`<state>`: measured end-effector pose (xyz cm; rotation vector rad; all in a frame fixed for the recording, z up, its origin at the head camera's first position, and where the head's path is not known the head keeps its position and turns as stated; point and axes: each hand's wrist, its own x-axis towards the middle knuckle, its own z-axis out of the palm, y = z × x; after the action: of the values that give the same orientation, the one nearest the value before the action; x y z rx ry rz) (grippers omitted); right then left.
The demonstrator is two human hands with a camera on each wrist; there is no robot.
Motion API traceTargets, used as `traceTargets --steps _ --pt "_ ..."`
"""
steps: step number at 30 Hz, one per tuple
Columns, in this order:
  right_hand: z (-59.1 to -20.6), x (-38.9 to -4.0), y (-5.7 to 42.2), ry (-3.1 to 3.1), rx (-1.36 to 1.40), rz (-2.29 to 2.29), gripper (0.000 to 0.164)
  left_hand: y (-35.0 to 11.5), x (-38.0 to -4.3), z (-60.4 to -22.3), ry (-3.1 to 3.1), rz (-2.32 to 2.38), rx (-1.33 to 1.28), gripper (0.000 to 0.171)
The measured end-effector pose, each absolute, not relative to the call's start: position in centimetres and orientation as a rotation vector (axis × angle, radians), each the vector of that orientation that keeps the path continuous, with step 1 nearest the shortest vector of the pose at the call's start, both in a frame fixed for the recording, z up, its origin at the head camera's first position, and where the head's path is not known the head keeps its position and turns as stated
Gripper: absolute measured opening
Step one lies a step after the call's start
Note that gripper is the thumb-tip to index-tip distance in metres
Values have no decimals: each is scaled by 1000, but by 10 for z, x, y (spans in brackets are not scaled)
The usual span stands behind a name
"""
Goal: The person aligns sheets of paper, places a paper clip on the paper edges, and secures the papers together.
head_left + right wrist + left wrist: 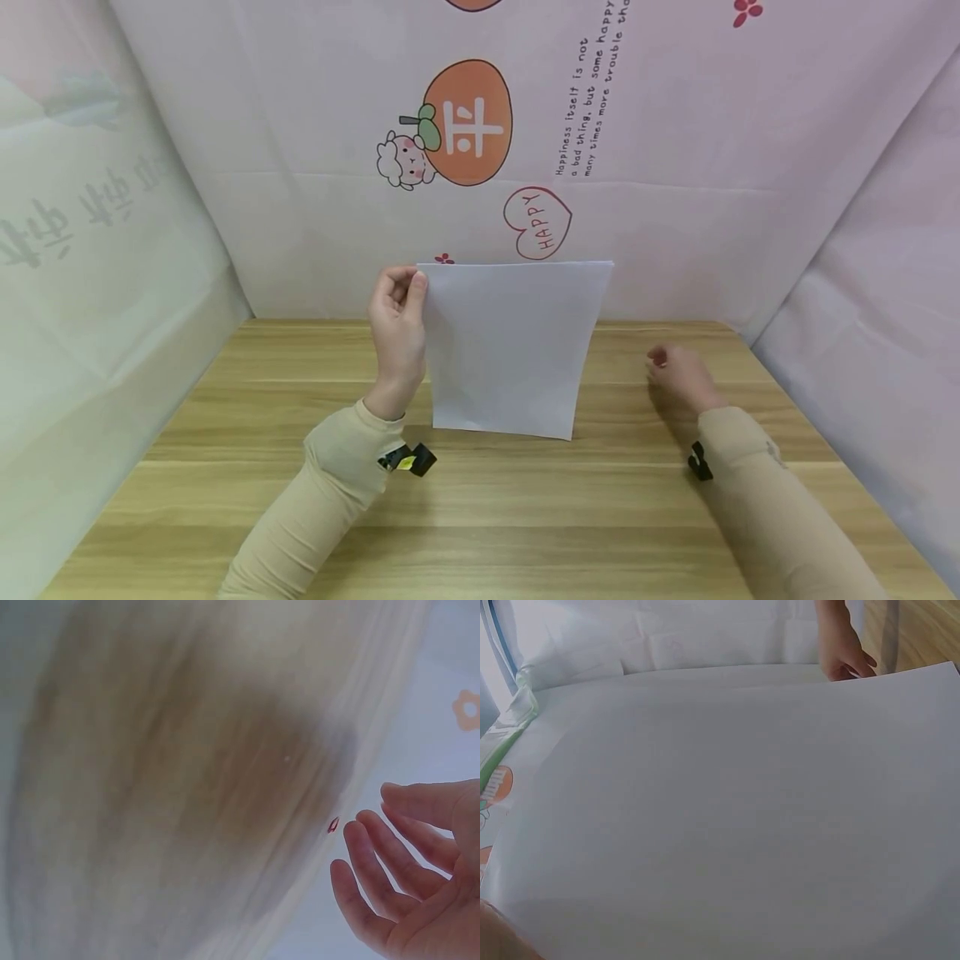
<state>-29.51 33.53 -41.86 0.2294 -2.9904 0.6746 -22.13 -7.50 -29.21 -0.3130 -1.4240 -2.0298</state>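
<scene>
A sheet of white paper (517,350) hangs upright over the table, its top edge level and its lower edge slightly slanted. My left hand (397,329) pinches its upper left corner, the thumb on the near face. From the left wrist view the paper (727,802) fills most of the picture, with part of the left hand (502,937) at the lower left corner. Well to the right of the sheet, my right hand (682,375) is held over the table with nothing in it. Its fingers (375,877) are loosely bent and spread in the right wrist view.
The wood-grain table (495,517) stretches beneath both arms. Behind it rises a white printed cloth (337,225) with an orange fruit drawing, a heart and lettering. Pale cloth walls (97,292) stand at left and right. Each wrist wears a small black camera mount (422,459).
</scene>
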Motion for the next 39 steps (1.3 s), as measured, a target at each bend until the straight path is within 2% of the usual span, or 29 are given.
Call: traceTargets --steps 12,39 --pt "-421 -300 344 -2995 147 709 34 -75 -222 -294 -1427 -2033 -312 7" --pt "-427 -327 352 -3090 -19 577 21 -76 -219 -294 -1437 -2034 -312 12"
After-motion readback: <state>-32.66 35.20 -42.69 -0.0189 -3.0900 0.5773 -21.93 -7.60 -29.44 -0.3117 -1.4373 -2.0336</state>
